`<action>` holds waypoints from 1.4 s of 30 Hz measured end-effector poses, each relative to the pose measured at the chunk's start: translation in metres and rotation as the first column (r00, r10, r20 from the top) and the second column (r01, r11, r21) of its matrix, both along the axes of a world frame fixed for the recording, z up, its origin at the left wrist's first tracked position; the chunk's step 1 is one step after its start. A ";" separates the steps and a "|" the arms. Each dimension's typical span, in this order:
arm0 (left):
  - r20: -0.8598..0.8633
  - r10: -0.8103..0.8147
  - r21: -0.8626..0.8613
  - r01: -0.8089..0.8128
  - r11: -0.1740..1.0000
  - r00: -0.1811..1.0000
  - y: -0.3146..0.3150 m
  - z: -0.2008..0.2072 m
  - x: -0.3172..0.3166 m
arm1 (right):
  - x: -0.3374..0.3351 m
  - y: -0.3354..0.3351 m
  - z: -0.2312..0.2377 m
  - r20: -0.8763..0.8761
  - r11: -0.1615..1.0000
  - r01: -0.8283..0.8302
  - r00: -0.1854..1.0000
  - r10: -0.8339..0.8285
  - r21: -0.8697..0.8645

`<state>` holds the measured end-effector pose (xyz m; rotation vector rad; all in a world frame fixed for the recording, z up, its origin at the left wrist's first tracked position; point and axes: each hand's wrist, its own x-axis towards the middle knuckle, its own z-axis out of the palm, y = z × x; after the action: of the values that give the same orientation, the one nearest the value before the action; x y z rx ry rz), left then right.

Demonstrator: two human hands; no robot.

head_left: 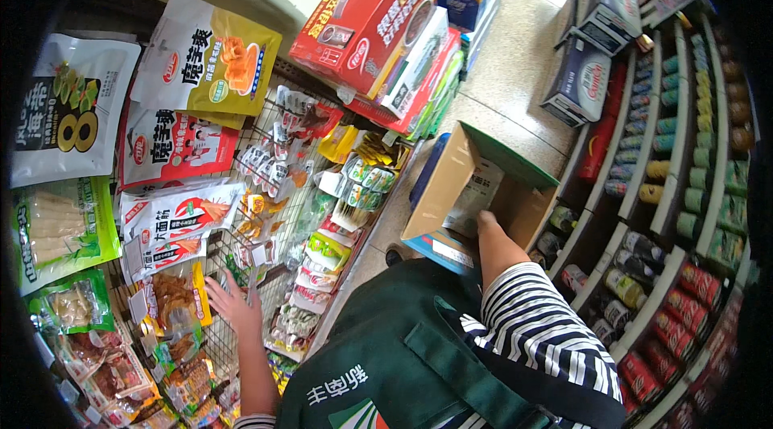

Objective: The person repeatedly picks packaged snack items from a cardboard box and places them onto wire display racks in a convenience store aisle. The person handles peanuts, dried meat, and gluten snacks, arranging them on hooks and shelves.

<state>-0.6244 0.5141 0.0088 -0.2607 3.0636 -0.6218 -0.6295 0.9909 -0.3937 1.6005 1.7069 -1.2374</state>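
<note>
My left hand (231,300) is open, its fingers spread beside a brown-and-yellow snack pouch (179,300) hanging on the wire display rack (229,256). Nothing shows in it. On the right, my right hand (488,225) reaches over the near rim of an open cardboard box (522,202), brown inside with a green outer side. A pale printed sheet or packet (477,191) is inside the box, right by that hand. My right fingers are mostly hidden, so I cannot tell what they grip. White-and-red snack bags (181,216) hang above my left hand.
Large pouches (205,59) hang at the upper left. A stacked red carton (366,14) stands at the rack's far end. Shelves of drink cans (640,377) curve along the right, with dark cartons (578,79) beside them. A tiled floor (511,67) runs between.
</note>
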 end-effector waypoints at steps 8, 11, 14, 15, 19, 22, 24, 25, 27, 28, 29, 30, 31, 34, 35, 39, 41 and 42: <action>0.400 0.154 0.281 -0.281 0.918 0.903 0.038 -0.038 0.077 | 0.009 0.001 -0.026 0.080 0.999 -0.031 0.996 0.034 -0.035; 0.416 0.188 0.314 -0.335 0.888 0.890 0.039 -0.048 0.092 | 0.006 0.002 -0.029 0.076 0.998 -0.058 0.995 0.061 -0.033; 0.428 0.185 0.355 -0.353 0.866 0.885 0.045 -0.051 0.096 | 0.003 -0.001 -0.026 0.069 0.997 -0.079 0.994 0.080 -0.024; 0.432 0.175 0.376 -0.353 0.856 0.885 0.046 -0.051 0.096 | 0.003 -0.001 -0.023 0.066 0.996 -0.083 0.994 0.084 -0.021; 0.402 0.108 0.437 -0.294 0.850 0.909 0.046 -0.065 0.102 | 0.000 -0.006 -0.011 0.009 0.994 -0.103 0.995 0.103 0.036; 0.389 0.047 0.525 -0.263 0.809 0.920 0.048 -0.070 0.102 | -0.003 -0.015 0.009 -0.095 0.982 -0.110 0.987 0.126 0.154; 0.372 0.022 0.597 -0.258 0.760 0.928 0.041 -0.082 0.109 | -0.011 -0.017 0.047 -0.208 0.970 -0.109 0.966 0.155 0.217; 0.362 0.018 0.688 -0.280 0.670 0.932 0.036 -0.087 0.111 | -0.014 -0.019 0.067 -0.272 0.965 -0.103 0.947 0.168 0.240; 0.310 -0.025 0.719 -0.217 0.660 0.950 0.025 -0.100 0.114 | -0.018 -0.019 0.105 -0.327 0.954 -0.114 0.922 0.206 0.279; 0.286 -0.046 0.732 -0.187 0.655 0.957 0.018 -0.107 0.116 | -0.021 -0.018 0.118 -0.318 0.946 -0.135 0.920 0.231 0.295; 0.311 -0.029 0.745 -0.226 0.628 0.950 0.010 -0.115 0.121 | -0.017 -0.015 0.118 -0.272 0.863 -0.229 0.885 0.377 0.450; 0.316 -0.014 0.775 -0.250 0.580 0.949 0.011 -0.112 0.119 | -0.022 -0.014 0.134 -0.308 0.828 -0.222 0.854 0.420 0.515; 0.330 0.013 0.775 -0.279 0.567 0.944 0.004 -0.111 0.128 | -0.021 -0.014 0.153 -0.286 0.813 -0.287 0.834 0.473 0.507; 0.333 0.080 0.788 -0.324 0.524 0.939 -0.021 -0.128 0.139 | -0.030 -0.005 0.204 -0.226 0.740 -0.441 0.761 0.608 0.508; 0.336 0.099 0.792 -0.338 0.509 0.937 -0.024 -0.130 0.139 | -0.028 0.000 0.203 -0.308 0.716 -0.380 0.713 0.630 0.585; 0.215 0.060 0.812 -0.213 0.544 0.975 -0.040 -0.144 0.143 | -0.043 0.027 0.220 -0.179 0.678 -0.464 0.735 0.654 0.570; 0.268 -0.011 0.860 -0.234 0.453 0.963 -0.045 -0.146 0.135 | -0.048 0.041 0.231 -0.166 0.683 -0.540 0.711 0.683 0.491; 0.289 -0.041 0.878 -0.248 0.409 0.956 -0.048 -0.142 0.128 | -0.049 0.041 0.244 -0.183 0.686 -0.565 0.695 0.695 0.458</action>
<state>-0.4960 0.4664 -0.1335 -0.2869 2.5600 0.9899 -0.6788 1.0322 -0.1496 0.7907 2.5576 -0.8805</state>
